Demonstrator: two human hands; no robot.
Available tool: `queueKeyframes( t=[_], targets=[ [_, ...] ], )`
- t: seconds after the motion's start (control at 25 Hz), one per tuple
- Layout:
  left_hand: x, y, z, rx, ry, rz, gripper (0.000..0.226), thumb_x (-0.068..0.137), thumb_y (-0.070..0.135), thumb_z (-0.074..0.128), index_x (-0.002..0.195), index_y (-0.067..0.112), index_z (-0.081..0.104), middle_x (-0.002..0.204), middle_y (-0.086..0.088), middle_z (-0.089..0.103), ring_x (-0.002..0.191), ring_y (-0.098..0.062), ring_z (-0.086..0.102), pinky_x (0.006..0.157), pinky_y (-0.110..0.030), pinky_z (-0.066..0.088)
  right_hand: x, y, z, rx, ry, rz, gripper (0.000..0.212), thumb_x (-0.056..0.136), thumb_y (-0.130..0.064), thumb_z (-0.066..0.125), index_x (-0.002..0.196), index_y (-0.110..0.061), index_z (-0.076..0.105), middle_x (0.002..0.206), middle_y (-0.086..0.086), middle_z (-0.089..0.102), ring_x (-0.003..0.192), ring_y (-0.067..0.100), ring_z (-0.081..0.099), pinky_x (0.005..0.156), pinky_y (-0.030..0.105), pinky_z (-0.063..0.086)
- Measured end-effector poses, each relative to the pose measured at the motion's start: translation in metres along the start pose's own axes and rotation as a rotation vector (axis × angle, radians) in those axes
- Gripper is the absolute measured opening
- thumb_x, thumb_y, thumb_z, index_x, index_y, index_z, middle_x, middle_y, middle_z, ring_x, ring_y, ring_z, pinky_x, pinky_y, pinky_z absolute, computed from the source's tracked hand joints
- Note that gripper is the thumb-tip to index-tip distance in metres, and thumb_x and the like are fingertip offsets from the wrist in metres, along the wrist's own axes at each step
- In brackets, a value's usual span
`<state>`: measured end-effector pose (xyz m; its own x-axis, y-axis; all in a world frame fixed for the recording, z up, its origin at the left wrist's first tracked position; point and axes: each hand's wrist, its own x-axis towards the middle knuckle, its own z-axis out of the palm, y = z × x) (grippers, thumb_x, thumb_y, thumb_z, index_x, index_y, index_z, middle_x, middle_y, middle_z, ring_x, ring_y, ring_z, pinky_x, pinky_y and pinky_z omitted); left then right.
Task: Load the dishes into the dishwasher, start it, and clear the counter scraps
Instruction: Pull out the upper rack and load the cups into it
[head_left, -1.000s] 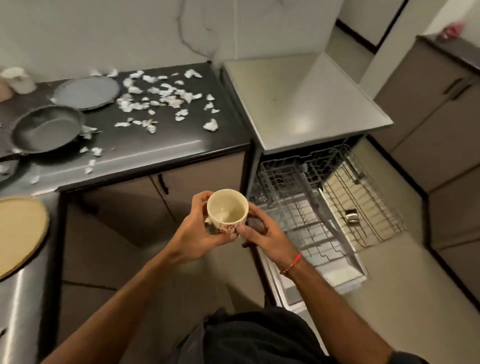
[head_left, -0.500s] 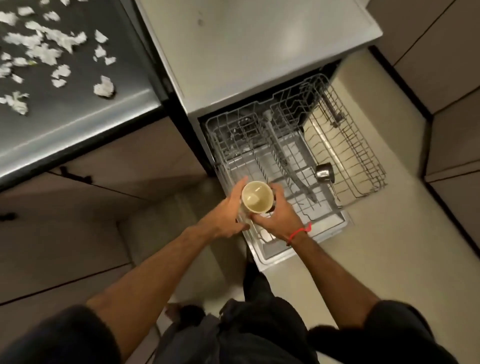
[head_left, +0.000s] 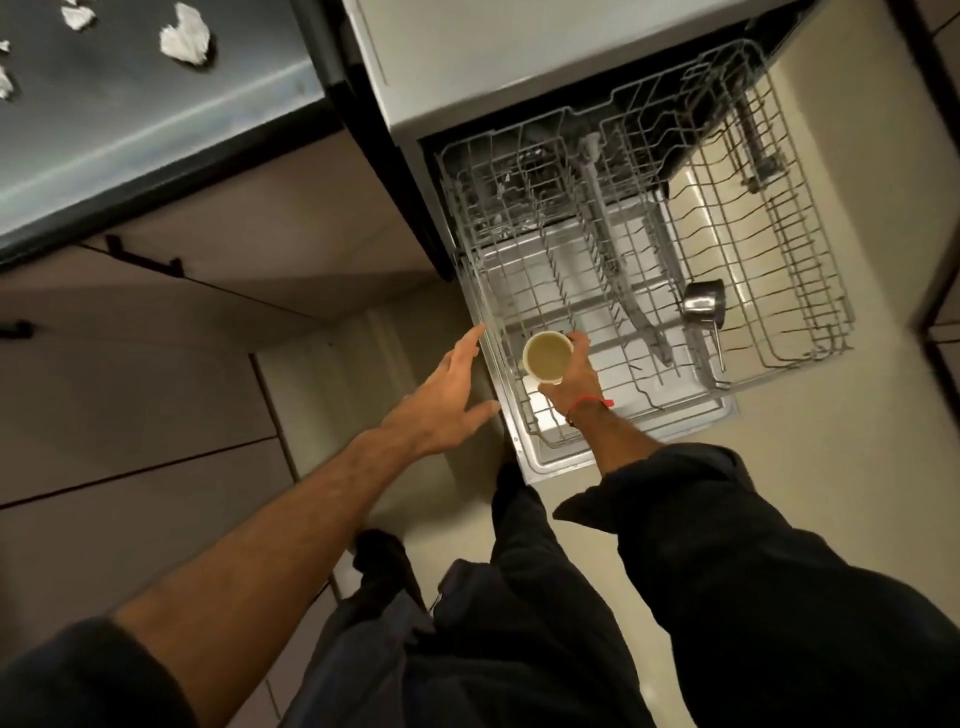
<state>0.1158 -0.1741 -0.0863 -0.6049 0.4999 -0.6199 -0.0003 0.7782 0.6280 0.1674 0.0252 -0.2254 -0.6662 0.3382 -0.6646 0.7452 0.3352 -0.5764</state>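
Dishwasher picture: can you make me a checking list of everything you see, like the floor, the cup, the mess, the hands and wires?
Surface: dark counter upper left; pale floor.
Job's things: cup upright over the pulled-out lower rack; metal measuring cup in the rack.
Clutter: crumpled white scraps on the counter.
Hands: right hand grips the cup; left hand open beside the rack's edge.
Cables: nothing seen.
Surroundings: cabinet fronts with dark handles; dishwasher top.

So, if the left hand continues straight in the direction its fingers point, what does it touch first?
Most likely the near left edge of the lower dishwasher rack. The left hand is open, and its fingertips already lie just beside that wire edge. Depth is unclear from above, so it may pass slightly over it.
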Motion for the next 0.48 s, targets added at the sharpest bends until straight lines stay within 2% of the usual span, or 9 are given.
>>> queueKeyframes(
  t=[0.08,0.16,0.2,0.28,0.32,0.4,0.48],
  targets=[
    [-0.01,-0.009,-0.005,-0.01,0.01,-0.01,0.096,0.095,0.028,0.068,0.158,0.035,-0.004,0.162,-0.004,0.027,0.139,-0.026,0.043,0.112,-0.048,0.043,0.0,0.007,0.0,0.002,-0.099,0.016,0.104,0.074,0.008,0.075,0.152,-0.023,0.014,0.137,0.014,0.049,0.124,0.038,0.053,0.103,0.051,0.046],
    [-0.025,-0.017,-0.013,-0.025,0.032,-0.017,0.093,0.095,0.028,0.067,0.158,0.034,-0.001,0.161,-0.004,0.028,0.136,-0.024,0.046,0.113,-0.045,0.043,-0.006,0.001,-0.006,-0.017,-0.127,0.019,0.11,0.077,0.012,0.067,0.156,-0.027,0.002,0.148,0.017,0.042,0.13,0.039,0.048,0.108,0.052,0.042],
    [-0.033,-0.022,-0.017,-0.039,0.052,-0.019,0.091,0.096,0.028,0.067,0.159,0.033,0.0,0.161,-0.003,0.028,0.136,-0.024,0.046,0.113,-0.044,0.042,-0.012,-0.009,-0.011,-0.015,-0.077,0.018,0.106,0.078,0.013,0.061,0.157,-0.027,0.002,0.153,0.016,0.038,0.134,0.037,0.045,0.11,0.051,0.04],
    [-0.051,-0.032,-0.029,-0.079,0.125,-0.021,0.086,0.097,0.029,0.065,0.159,0.034,0.005,0.16,0.001,0.029,0.136,-0.021,0.047,0.113,-0.042,0.042,-0.023,-0.036,-0.018,0.028,0.086,-0.043,0.09,0.081,0.012,0.053,0.156,-0.021,0.016,0.154,0.014,0.037,0.138,0.032,0.041,0.113,0.048,0.038],
    [-0.062,-0.038,-0.036,-0.096,0.183,-0.018,0.083,0.097,0.029,0.064,0.158,0.036,0.009,0.159,0.003,0.031,0.135,-0.018,0.048,0.112,-0.04,0.043,-0.032,-0.053,-0.017,0.038,0.15,-0.114,0.08,0.083,0.008,0.051,0.154,-0.019,0.025,0.148,0.011,0.044,0.133,0.03,0.046,0.111,0.048,0.04],
    [-0.09,-0.053,-0.054,-0.118,0.344,-0.002,0.076,0.097,0.03,0.064,0.157,0.037,0.018,0.156,0.007,0.035,0.127,-0.01,0.052,0.107,-0.039,0.047,-0.049,-0.096,0.002,0.031,0.162,-0.304,0.058,0.088,-0.002,0.044,0.143,-0.021,0.043,0.124,0.001,0.061,0.108,0.022,0.061,0.096,0.048,0.052],
    [-0.121,-0.07,-0.073,-0.143,0.511,0.023,0.068,0.096,0.029,0.065,0.155,0.033,0.029,0.151,0.009,0.04,0.114,-0.002,0.057,0.098,-0.036,0.053,-0.067,-0.147,0.035,0.067,0.007,-0.471,0.041,0.093,-0.002,0.043,0.127,-0.02,0.057,0.101,-0.004,0.069,0.084,0.018,0.065,0.083,0.051,0.055]
  ],
)
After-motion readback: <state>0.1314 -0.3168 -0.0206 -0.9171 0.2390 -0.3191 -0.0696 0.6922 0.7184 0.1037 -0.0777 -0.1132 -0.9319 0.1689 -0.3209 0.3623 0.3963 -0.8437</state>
